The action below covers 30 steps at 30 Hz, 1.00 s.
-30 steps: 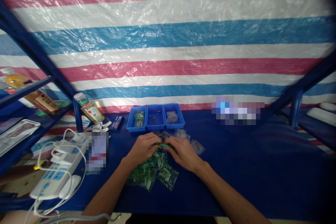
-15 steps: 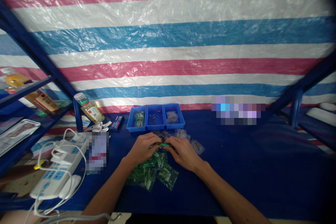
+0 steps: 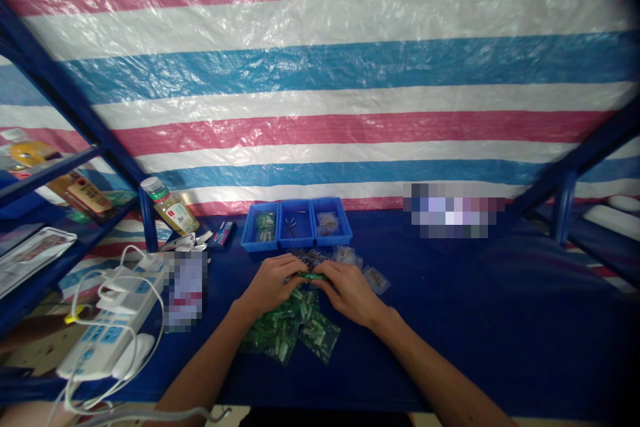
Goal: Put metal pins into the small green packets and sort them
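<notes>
My left hand (image 3: 276, 281) and my right hand (image 3: 349, 287) meet over the middle of the blue table. Between their fingertips they pinch one small green packet (image 3: 313, 275), its ends hidden by my fingers. Below my hands lies a pile of clear bags with green contents (image 3: 274, 332). Just behind my fingers is a heap of small dark, thin pieces (image 3: 309, 256), too small to name. Beside my right hand rest small clear bags with brownish contents (image 3: 375, 279).
Three joined blue trays (image 3: 296, 223) stand behind my hands, holding small bags and a few dark pieces. On the left are a white power strip (image 3: 113, 320) with looped cables, a bottle (image 3: 173, 208) and a small blue box (image 3: 223, 234). Blue metal posts (image 3: 564, 207) frame the table.
</notes>
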### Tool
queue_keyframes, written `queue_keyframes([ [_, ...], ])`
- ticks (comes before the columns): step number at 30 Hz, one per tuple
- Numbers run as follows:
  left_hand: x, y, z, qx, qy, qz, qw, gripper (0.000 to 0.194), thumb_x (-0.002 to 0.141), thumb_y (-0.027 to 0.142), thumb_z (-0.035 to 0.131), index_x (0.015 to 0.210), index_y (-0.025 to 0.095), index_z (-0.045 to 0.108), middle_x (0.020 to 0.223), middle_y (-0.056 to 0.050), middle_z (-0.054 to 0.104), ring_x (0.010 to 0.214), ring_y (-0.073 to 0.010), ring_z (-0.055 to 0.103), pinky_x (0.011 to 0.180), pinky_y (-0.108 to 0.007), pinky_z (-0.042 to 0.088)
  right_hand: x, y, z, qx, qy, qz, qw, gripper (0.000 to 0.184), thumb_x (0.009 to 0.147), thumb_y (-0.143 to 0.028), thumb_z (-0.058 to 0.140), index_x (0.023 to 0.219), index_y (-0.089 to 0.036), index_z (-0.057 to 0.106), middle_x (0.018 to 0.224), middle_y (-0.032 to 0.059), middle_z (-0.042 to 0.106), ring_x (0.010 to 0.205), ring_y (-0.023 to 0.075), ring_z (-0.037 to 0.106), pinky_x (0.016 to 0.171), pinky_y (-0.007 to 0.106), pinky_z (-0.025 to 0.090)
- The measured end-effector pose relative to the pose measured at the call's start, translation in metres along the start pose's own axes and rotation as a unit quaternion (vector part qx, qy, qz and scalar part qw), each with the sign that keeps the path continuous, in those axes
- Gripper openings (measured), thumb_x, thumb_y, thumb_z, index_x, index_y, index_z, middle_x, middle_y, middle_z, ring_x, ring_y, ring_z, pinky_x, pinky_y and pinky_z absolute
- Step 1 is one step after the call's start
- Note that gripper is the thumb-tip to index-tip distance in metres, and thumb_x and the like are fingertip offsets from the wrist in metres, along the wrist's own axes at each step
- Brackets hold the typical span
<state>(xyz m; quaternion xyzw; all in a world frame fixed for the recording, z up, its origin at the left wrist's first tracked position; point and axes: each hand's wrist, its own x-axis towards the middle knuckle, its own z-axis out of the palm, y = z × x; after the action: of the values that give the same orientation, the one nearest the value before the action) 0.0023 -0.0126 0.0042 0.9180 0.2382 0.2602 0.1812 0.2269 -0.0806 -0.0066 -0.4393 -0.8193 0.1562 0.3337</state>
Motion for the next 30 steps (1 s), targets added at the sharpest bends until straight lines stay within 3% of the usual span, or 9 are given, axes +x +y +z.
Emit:
queue_keyframes([
  [30, -0.0006, -0.0016, 0.0007, 0.002, 0.008, 0.004, 1.000, 0.013, 0.093, 0.012, 0.062, 0.101, 0.017, 0.069, 0.096, -0.006, 0.072, 0.090, -0.0181, 0.068, 0.081, -0.029, 0.053, 0.0005, 0.0007, 0.0000, -0.003, 0.006, -0.010, 1.000, 0.008, 0.105, -0.024, 0.054, 0.106, -0.022, 0.061, 0.094, 0.0042, 0.070, 0.087, 0.0210, 0.068, 0.076, 0.029, 0.048],
])
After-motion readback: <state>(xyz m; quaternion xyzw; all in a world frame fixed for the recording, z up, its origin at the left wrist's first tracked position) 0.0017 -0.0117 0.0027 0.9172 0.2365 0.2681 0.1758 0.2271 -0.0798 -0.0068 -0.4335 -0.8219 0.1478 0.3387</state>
